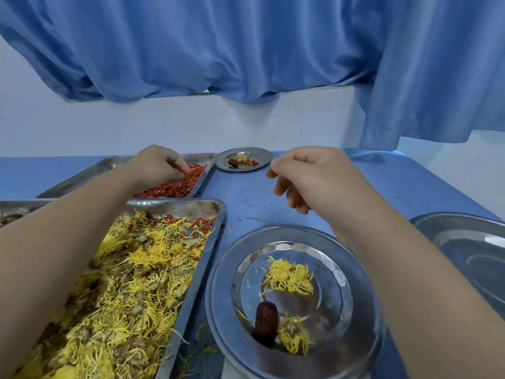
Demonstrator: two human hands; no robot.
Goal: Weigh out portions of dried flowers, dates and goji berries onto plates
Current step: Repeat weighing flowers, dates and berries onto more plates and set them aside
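On the near plate (pixel 218 285), a dark red date (pixel 266 322) is lying with its long axis running toward and away from the person, two tufts of yellow dried flowers (pixel 288 277) sitting beside it. Farther back, the left hand (pixel 157 164) is pinching its fingertips together in the red goji berries (pixel 175 187) of the rear tray (pixel 109 164). The right hand (pixel 308 176) is hovering over the blue table (pixel 410 187), fingers loosely curled, nothing visibly held. A small plate (pixel 259 157) is sitting behind, holding all three.

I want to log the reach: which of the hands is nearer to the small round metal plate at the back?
Right. The right hand hovers just right of the small round metal plate; the left hand is farther left.
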